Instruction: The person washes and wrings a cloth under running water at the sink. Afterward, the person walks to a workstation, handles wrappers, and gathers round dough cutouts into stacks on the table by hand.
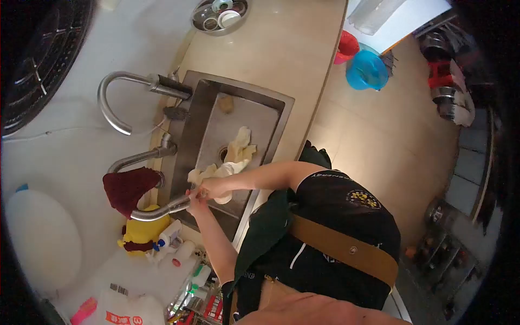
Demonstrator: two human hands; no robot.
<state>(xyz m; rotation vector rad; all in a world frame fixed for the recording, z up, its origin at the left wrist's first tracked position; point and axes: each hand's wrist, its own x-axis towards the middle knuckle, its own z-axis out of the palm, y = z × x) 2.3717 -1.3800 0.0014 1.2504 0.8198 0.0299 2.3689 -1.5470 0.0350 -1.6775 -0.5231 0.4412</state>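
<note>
My right hand (215, 187) and my left hand (197, 203) are close together over the sink (246, 115), at the end of a metal faucet spout (157, 213). Their fingers are closed and overlap. What lies between them, if anything, is too small and covered to make out. Pale, crumpled rubber gloves (240, 147) lie in the basin by the drain (223, 153), partly beneath my right hand and forearm. A maroon cloth (129, 187) hangs over the bend of the same faucet.
A second curved faucet (111, 103) stands beside the sink. A brownish sponge-like piece (225, 104) lies in the basin. At the back are a bowl of lids (219, 32), a yellow cloth item (145, 230) and bottles (170, 233). A blue bucket (366, 71) stands on the floor.
</note>
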